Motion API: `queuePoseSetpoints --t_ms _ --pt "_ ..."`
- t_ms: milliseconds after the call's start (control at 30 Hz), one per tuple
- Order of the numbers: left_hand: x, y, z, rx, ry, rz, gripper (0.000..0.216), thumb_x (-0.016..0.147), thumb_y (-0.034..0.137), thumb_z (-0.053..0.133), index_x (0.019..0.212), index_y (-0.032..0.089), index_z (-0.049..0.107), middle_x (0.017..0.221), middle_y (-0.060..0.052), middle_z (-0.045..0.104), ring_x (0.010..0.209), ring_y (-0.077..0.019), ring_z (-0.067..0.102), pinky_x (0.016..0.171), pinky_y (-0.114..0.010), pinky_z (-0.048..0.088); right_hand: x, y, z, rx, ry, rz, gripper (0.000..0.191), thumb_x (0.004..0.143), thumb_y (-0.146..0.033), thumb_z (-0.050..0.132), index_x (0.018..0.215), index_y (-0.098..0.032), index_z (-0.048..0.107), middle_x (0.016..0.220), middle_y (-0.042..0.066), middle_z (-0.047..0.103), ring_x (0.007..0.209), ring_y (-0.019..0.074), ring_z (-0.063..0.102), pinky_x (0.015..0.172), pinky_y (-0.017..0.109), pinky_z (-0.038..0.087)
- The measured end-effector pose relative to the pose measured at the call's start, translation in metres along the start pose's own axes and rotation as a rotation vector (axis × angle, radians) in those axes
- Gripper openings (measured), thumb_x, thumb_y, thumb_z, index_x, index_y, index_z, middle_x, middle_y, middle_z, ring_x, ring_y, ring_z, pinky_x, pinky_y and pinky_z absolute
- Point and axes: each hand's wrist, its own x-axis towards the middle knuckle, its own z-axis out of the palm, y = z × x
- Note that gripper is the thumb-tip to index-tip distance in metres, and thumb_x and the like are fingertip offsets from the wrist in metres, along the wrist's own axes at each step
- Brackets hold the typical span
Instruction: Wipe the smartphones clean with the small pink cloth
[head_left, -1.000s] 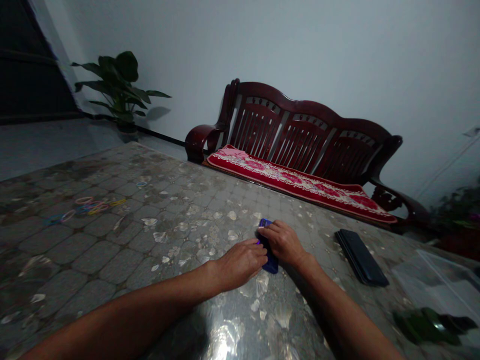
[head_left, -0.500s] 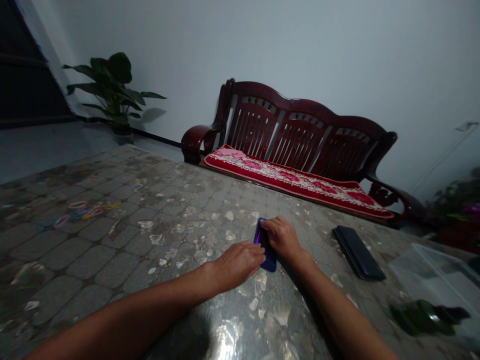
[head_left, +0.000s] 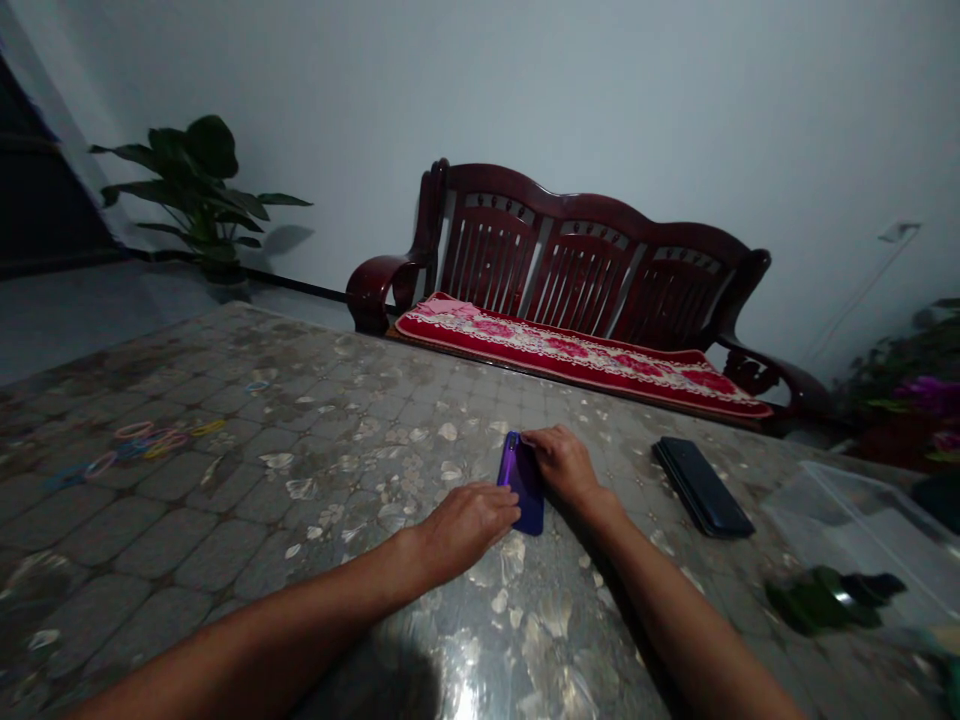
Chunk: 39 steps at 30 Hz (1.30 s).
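**Two hands on a purple phone at the table's middle**

The table (head_left: 225, 480), covered in a glossy stone-pattern sheet, carries everything. Beyond the grip stands a wooden bench (head_left: 585, 270) with a red cushion (head_left: 570, 355). Right of the grip lies a black phone (head_left: 701, 487); far to its left, loose rubber bands (head_left: 142, 440). The purple phone (head_left: 525, 480) lies flat between both hands. The left hand (head_left: 469, 520) rests fingertips on its near edge, fingers curled; the right hand (head_left: 562, 462) lies over its far right edge, loosely closed on it.
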Motion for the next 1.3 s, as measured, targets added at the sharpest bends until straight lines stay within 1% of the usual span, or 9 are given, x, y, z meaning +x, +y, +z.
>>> queuePoseSetpoints --t_ms 267,467,533,667,733,867,1033,1167,1300 --pt "0.000 -0.001 0.001 -0.018 0.004 -0.012 0.017 0.096 0.017 0.059 0.106 0.021 0.072 0.116 -0.004 0.075 0.109 -0.0217 0.070 0.099 -0.035 0.053 -0.025 -0.018 -0.012 0.186 -0.041 -0.237 0.035 0.084 -0.004 0.055 0.105 -0.023 0.076 0.095 0.004 0.078 0.087 0.0198 0.067 0.083 0.031 0.051" --pt "0.000 -0.001 0.003 -0.015 0.009 -0.026 0.016 0.095 0.016 0.062 0.105 0.022 0.074 0.118 -0.004 0.075 0.111 -0.0223 0.070 0.099 -0.034 0.053 -0.013 -0.013 -0.012 0.077 -0.052 0.060 0.034 0.087 -0.004 0.056 0.105 -0.023 0.078 0.100 0.005 0.078 0.093 0.0202 0.068 0.084 0.030 0.052" --pt "0.002 -0.002 -0.002 -0.070 -0.006 -0.052 0.015 0.094 0.018 0.064 0.103 0.022 0.075 0.115 -0.003 0.076 0.109 -0.0216 0.071 0.101 -0.034 0.052 -0.012 -0.011 -0.012 0.046 -0.057 0.087 0.034 0.087 -0.004 0.056 0.106 -0.022 0.078 0.100 0.005 0.078 0.094 0.0207 0.068 0.084 0.031 0.052" --pt "0.010 -0.012 -0.025 -0.204 -0.031 -0.099 0.015 0.096 0.027 0.064 0.104 0.029 0.076 0.109 0.002 0.078 0.103 -0.0186 0.071 0.117 -0.042 0.037 -0.026 -0.016 -0.018 0.059 -0.068 -0.089 0.032 0.087 -0.005 0.058 0.106 -0.023 0.077 0.097 0.004 0.078 0.088 0.0193 0.067 0.081 0.029 0.050" --pt "0.016 -0.021 -0.038 -0.178 -0.013 -0.126 0.028 0.092 0.032 0.068 0.119 0.031 0.072 0.127 0.000 0.072 0.124 -0.0240 0.062 0.121 -0.050 0.027 -0.035 -0.020 -0.023 0.059 -0.066 -0.172 0.030 0.087 -0.006 0.059 0.106 -0.023 0.076 0.097 0.005 0.078 0.085 0.0194 0.065 0.080 0.029 0.048" --pt "0.039 -0.046 -0.059 -0.048 -0.168 -0.075 0.073 0.078 0.044 0.082 0.144 0.033 0.053 0.155 -0.007 0.047 0.148 -0.0355 0.033 0.121 -0.062 0.015 -0.045 -0.031 -0.029 0.095 -0.051 -0.254 0.031 0.084 -0.004 0.061 0.105 -0.022 0.075 0.098 0.005 0.077 0.087 0.0197 0.064 0.081 0.030 0.046" --pt "0.082 -0.069 -0.071 0.075 -0.499 0.007 0.098 0.071 0.035 0.088 0.154 0.034 0.036 0.165 -0.011 0.028 0.154 -0.0386 0.010 0.120 -0.065 0.016 -0.050 -0.043 -0.030 0.161 -0.072 -0.312 0.027 0.086 -0.004 0.056 0.099 -0.021 0.074 0.087 0.005 0.074 0.083 0.0186 0.063 0.079 0.029 0.045" --pt "0.115 -0.067 -0.067 0.222 -0.715 0.021 0.106 0.065 0.019 0.090 0.154 0.033 0.035 0.166 -0.016 0.021 0.154 -0.0404 0.008 0.116 -0.069 0.019 -0.053 -0.041 -0.030 0.162 -0.068 -0.331 0.025 0.087 -0.007 0.056 0.099 -0.021 0.073 0.084 0.004 0.073 0.079 0.0184 0.062 0.077 0.030 0.044" --pt "0.134 -0.060 -0.055 0.263 -0.757 0.071 0.098 0.065 0.009 0.084 0.150 0.036 0.043 0.165 -0.014 0.027 0.153 -0.0408 0.016 0.114 -0.071 0.024 -0.056 -0.035 -0.031 0.149 -0.038 -0.281 0.026 0.086 -0.005 0.056 0.099 -0.020 0.073 0.088 0.005 0.074 0.083 0.0188 0.063 0.079 0.030 0.044"
